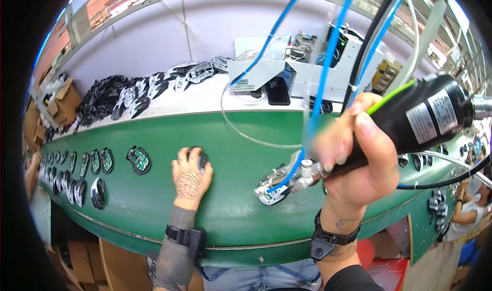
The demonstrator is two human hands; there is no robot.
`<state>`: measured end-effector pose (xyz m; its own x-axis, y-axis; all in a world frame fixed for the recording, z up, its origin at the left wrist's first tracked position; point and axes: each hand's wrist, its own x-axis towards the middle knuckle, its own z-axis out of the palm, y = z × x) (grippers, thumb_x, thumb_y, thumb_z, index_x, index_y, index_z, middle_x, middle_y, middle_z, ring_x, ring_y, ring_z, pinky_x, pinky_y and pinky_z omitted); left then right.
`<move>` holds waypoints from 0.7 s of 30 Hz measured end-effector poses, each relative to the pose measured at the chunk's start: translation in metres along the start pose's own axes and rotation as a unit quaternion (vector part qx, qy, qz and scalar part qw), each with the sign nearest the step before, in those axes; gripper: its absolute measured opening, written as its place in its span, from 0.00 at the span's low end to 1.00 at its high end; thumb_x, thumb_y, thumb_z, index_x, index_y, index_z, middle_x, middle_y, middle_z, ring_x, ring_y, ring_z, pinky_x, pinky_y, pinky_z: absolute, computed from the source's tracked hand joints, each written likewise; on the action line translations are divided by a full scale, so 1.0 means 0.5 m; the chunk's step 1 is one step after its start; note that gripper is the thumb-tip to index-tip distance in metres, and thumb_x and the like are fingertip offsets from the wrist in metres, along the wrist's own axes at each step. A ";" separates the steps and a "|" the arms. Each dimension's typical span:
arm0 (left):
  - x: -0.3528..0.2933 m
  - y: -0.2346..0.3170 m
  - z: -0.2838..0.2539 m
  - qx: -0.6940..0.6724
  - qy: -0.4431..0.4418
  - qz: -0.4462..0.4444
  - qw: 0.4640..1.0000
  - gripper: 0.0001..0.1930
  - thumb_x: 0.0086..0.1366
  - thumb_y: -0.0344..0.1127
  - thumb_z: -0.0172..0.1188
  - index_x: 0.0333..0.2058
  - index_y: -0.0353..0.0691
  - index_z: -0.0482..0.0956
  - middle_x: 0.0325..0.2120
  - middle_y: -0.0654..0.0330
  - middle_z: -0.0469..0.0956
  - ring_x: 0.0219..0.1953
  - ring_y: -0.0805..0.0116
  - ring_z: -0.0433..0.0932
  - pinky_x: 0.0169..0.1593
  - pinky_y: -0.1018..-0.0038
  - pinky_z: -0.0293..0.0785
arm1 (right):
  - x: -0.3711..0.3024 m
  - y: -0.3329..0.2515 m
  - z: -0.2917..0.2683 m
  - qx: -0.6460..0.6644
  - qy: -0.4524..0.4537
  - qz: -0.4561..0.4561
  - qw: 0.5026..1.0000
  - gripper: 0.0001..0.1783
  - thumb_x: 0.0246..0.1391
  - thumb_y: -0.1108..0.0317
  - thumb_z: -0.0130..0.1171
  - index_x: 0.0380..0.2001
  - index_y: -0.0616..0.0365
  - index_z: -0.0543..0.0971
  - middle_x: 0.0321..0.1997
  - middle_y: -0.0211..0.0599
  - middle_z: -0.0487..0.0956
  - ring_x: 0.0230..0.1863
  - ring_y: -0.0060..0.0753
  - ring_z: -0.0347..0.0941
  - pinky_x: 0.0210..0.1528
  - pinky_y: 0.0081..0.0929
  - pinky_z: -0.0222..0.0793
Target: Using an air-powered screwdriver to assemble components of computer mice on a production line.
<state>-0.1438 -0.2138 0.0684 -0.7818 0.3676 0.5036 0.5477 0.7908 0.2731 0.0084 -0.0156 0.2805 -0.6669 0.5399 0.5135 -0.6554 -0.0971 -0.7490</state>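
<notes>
My right hand (359, 152) is wrapped around a black power screwdriver (425, 117) with a lime-green strip, raised over the right of the bench. Its metal nozzle (292, 180) tilts down to the left and covers part of a white-and-dark mouse half (273, 196) lying on the green belt. Whether the tip touches that half cannot be made out. My left hand (189, 175) lies palm down on the belt, fingers curled over a dark computer mouse part (201, 159), mostly hidden beneath them.
Opened mouse halves with green circuit boards (138, 159) and dark shells (97, 192) line the belt's left. A white shelf behind holds more shells (156, 84), a phone (278, 91) and a screw-feeding machine (328, 76). Blue hoses (328, 60) hang overhead. Other people (469, 214) sit along the belt.
</notes>
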 end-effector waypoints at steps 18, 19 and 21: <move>-0.027 0.163 -0.056 -0.850 -0.214 -0.346 0.334 0.24 0.60 0.52 0.45 0.48 0.41 0.69 0.41 0.54 0.74 0.42 0.57 0.74 0.48 0.55 0.70 | 0.004 0.025 0.008 -0.034 0.039 -0.084 0.995 0.13 0.50 0.65 0.48 0.35 0.64 0.64 0.13 0.30 0.65 0.12 0.26 0.60 0.21 0.25 0.60; -0.028 0.164 -0.055 -0.851 -0.220 -0.340 0.335 0.24 0.60 0.52 0.45 0.48 0.41 0.69 0.41 0.54 0.74 0.43 0.56 0.74 0.48 0.54 0.69 | 0.002 0.026 0.010 -0.041 0.038 -0.085 0.995 0.13 0.51 0.65 0.48 0.35 0.64 0.64 0.13 0.31 0.65 0.12 0.26 0.60 0.21 0.25 0.60; -0.028 0.163 -0.056 -0.851 -0.225 -0.336 0.335 0.24 0.60 0.52 0.45 0.49 0.41 0.68 0.42 0.53 0.74 0.43 0.55 0.73 0.48 0.54 0.69 | -0.001 0.027 0.015 -0.054 0.038 -0.089 0.994 0.13 0.51 0.65 0.47 0.35 0.64 0.64 0.13 0.31 0.65 0.12 0.26 0.60 0.21 0.25 0.59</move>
<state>-0.0797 -0.1683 0.1064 -0.6554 0.7254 -0.2104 -0.7199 -0.5156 0.4648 -0.0027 -0.0235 0.2731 -0.5132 0.6023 0.6114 -0.7154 0.0934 -0.6925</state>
